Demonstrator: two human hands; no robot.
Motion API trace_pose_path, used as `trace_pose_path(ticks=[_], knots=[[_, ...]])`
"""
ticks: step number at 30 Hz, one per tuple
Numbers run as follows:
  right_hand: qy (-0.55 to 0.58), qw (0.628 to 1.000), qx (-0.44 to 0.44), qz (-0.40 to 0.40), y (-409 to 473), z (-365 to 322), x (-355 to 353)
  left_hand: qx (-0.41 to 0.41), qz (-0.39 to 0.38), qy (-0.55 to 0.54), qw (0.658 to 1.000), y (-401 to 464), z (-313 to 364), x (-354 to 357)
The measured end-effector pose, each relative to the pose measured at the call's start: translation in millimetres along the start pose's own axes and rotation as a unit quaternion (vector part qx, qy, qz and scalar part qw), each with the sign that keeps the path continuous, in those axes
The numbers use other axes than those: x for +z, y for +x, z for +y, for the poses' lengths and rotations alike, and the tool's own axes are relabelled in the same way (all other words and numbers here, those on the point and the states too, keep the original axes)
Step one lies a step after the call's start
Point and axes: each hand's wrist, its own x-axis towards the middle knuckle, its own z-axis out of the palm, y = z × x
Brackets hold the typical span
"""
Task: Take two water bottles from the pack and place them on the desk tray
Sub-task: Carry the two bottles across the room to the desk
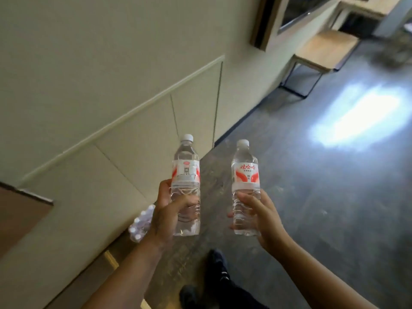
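Observation:
I hold two clear water bottles upright in front of me, each with a white cap and a white-and-red label. My left hand [166, 211] is wrapped around the lower half of the left bottle [186, 172]. My right hand [259, 216] grips the lower half of the right bottle [246, 175]. The two bottles are apart, about a hand's width between them. The pack of bottles [140, 221] lies on the floor by the wall, partly hidden behind my left hand and wrist. No desk tray is in view.
A pale panelled wall [100, 97] runs along the left. Dark grey floor [312, 197] stretches ahead and right, with a bright patch of light. A wooden bench on a black frame [321, 52] stands far ahead. My dark shoes [217, 262] show below.

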Motion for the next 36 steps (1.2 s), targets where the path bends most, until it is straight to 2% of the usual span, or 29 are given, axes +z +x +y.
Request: trace_pose_path(ticks=[7,13,17,27,36], knots=[[0.043,0.976,-0.026,0.213,-59,0,-137,-0.042,-0.208,0.08,0.974,18,-20,156],[0.079,0.948,-0.043,0.305,-56,-3,-238,-0.065,-0.304,0.145,0.939,42,-43,276],[0.099,0.944,-0.049,0.312,-26,-19,-301,-0.075,-0.318,0.169,0.93,72,-54,356],[0.139,0.937,-0.053,0.315,59,-90,-442,-0.08,-0.312,0.172,0.931,157,-45,517],[0.125,0.936,-0.055,0.323,198,-170,-558,-0.082,-0.333,0.171,0.923,303,-40,671]])
